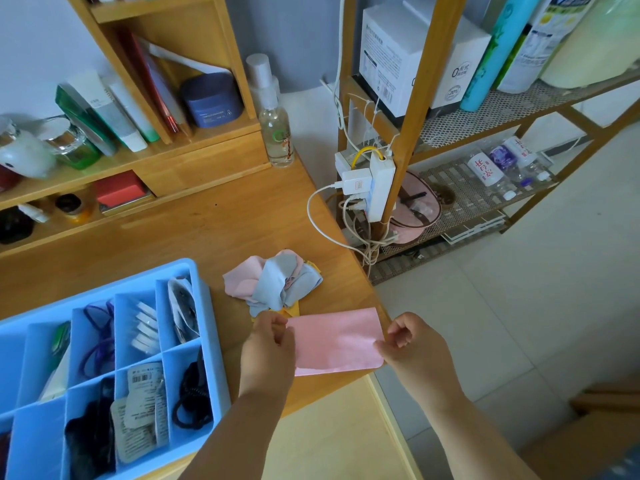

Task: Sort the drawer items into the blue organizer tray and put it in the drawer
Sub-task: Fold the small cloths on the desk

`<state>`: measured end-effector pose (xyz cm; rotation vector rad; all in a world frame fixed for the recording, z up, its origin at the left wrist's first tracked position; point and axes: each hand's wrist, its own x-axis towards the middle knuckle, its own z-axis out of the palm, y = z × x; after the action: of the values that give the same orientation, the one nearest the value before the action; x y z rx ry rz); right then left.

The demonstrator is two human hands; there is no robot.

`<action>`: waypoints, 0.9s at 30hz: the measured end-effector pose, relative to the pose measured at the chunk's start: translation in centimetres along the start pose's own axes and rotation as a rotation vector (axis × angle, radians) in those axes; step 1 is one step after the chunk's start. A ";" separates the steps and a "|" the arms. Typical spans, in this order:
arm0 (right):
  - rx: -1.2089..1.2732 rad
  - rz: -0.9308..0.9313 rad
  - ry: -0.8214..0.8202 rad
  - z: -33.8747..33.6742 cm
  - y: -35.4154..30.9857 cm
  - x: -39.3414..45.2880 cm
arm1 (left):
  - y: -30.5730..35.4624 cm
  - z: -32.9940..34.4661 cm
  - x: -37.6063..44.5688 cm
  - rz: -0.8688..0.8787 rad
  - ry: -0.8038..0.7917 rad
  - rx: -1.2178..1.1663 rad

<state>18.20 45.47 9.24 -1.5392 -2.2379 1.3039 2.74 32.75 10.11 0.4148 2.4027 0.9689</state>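
A pink cloth (pixel 337 341) lies folded flat at the desk's right front edge. My left hand (pixel 268 351) pinches its left edge and my right hand (pixel 414 351) pinches its right edge. Just behind it sits a crumpled pile of cloths (pixel 277 282) in pink, grey-blue and yellow. The blue organizer tray (pixel 204 306) stands on the desk at the left, its compartments holding hair ties, white clips, packets and cords. No drawer can be made out in this view.
The wooden desk (pixel 207 230) carries a shelf unit with bottles, jars and a clear spray bottle (pixel 275 133). Right of the desk stands a wooden rack (pixel 415 109) with a power strip (pixel 379 188), cables, boxes and water bottles. Tiled floor lies beyond.
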 end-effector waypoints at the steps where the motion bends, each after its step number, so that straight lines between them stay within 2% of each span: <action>1: 0.002 0.001 -0.005 0.1 -0.1 -0.3 | -0.1 0.0 0.0 0.014 -0.005 0.015; 5: -0.081 -0.009 0.020 1.2 0.7 -1.2 | -1.0 0.4 0.0 0.077 -0.006 0.128; 9: -0.289 -0.052 0.082 2.1 1.7 -1.4 | -1.9 0.6 -0.1 0.095 0.018 0.231; 11: -0.332 -0.213 0.203 2.3 2.2 -1.4 | -2.1 0.5 -0.3 0.075 0.054 0.192; 13: -0.347 -0.487 0.276 3.0 2.3 -1.3 | -2.2 0.5 -0.6 -0.013 0.073 0.117; 16: -0.507 -0.764 0.170 4.5 1.9 -0.8 | -2.0 0.7 -0.2 -0.096 0.072 0.086; 18: -0.601 -0.773 0.108 5.3 1.7 -0.3 | -1.6 0.8 0.3 -0.113 0.041 0.113; 23: -0.635 -0.686 0.014 5.7 0.9 0.4 | -1.1 1.0 0.6 -0.146 -0.035 0.172; 25: -0.622 -0.668 -0.006 5.5 0.5 0.5 | -1.0 0.7 0.1 -0.110 -0.026 0.169; 27: -0.488 -0.650 -0.018 5.1 0.5 0.5 | -0.9 0.5 -0.2 -0.061 -0.018 0.128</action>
<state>15.54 43.00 5.52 -0.7393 -2.8469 0.6172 3.16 32.29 9.22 0.3923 2.4544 0.7845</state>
